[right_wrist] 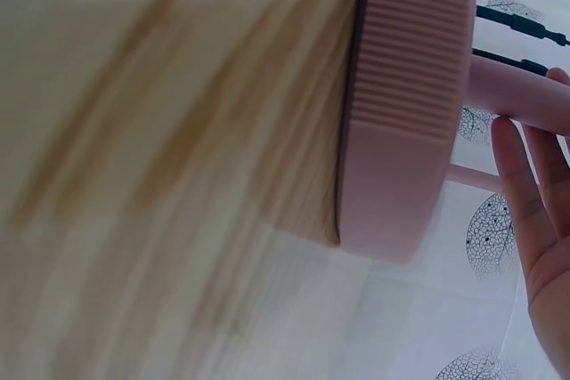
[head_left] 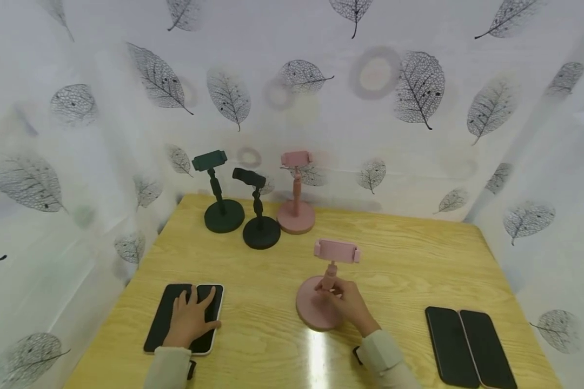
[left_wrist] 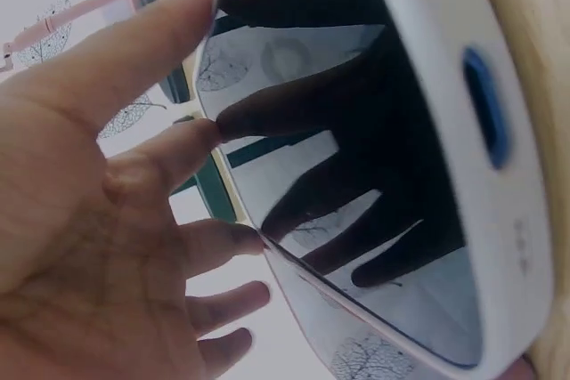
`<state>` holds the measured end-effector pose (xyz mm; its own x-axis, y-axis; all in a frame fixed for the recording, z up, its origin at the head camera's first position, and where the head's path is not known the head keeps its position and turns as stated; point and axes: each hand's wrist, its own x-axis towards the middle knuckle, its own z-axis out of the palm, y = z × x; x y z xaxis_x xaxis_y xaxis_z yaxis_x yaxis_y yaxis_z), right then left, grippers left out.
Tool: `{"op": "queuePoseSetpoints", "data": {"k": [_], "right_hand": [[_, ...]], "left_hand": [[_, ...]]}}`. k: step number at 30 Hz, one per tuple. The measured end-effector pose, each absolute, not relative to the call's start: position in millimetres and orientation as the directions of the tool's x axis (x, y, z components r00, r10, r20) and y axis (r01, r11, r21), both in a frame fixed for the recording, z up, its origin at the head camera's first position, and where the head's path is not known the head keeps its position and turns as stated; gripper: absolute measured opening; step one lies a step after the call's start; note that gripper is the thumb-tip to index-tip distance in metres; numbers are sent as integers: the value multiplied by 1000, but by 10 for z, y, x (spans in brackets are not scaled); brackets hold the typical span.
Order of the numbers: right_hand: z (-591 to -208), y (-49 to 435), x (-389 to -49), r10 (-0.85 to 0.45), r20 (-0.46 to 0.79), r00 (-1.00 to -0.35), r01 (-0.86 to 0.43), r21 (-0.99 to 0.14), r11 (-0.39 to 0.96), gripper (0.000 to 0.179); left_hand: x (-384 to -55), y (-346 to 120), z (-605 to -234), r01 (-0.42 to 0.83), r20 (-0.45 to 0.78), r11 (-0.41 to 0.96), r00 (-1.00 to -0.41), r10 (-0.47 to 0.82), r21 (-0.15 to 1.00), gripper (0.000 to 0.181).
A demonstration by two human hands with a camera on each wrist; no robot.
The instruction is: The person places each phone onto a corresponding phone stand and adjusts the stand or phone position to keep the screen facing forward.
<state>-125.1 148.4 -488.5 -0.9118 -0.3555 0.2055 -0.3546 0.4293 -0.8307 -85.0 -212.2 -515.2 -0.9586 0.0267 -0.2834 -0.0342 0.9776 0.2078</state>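
Observation:
My left hand (head_left: pixel 187 320) lies over two phones at the front left, its fingers spread and fairly straight. The fingertips touch the screen of the white-edged phone (head_left: pixel 217 312), and the dark phone (head_left: pixel 161 317) lies beside it. In the left wrist view the white phone (left_wrist: pixel 521 211) is close, its glossy screen mirroring the fingers (left_wrist: pixel 223 242). My right hand (head_left: pixel 349 303) grips the stem of a pink phone stand (head_left: pixel 337 250). Its round base (head_left: pixel 316 313) is on the table. The right wrist view has the ribbed base (right_wrist: pixel 405 95) at close range, with fingers (right_wrist: pixel 525 189) at the stem.
Two dark green-black phone stands, one (head_left: pixel 224 216) further left and one (head_left: pixel 261 233) beside it, stand at the back with another pink stand (head_left: pixel 296 216). Two phones lie side by side at the right, one (head_left: pixel 455 346) next to the other (head_left: pixel 488 346). A leaf-patterned curtain (head_left: pixel 321 124) surrounds the wooden table (head_left: pixel 394 243).

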Motion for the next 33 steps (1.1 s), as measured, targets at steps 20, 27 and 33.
{"op": "queuePoseSetpoints", "data": {"k": [20, 27, 33], "right_hand": [[-4890, 1575, -1256, -314, 212, -925, -338, -838, 429, 8], [-4915, 1501, -1274, -316, 203, -927, -330, -842, 427, 8], [-4906, 1452, -1260, -326, 171, -930, -307, -849, 430, 9]], "left_hand": [[-1049, -2020, -5319, 86, -242, 923, -952, 187, 374, 82], [-913, -1826, -5353, -58, -122, 963, -992, -26, 263, 73], [-898, -1705, -5376, -178, -115, 961, -981, -157, 213, 75]]}}
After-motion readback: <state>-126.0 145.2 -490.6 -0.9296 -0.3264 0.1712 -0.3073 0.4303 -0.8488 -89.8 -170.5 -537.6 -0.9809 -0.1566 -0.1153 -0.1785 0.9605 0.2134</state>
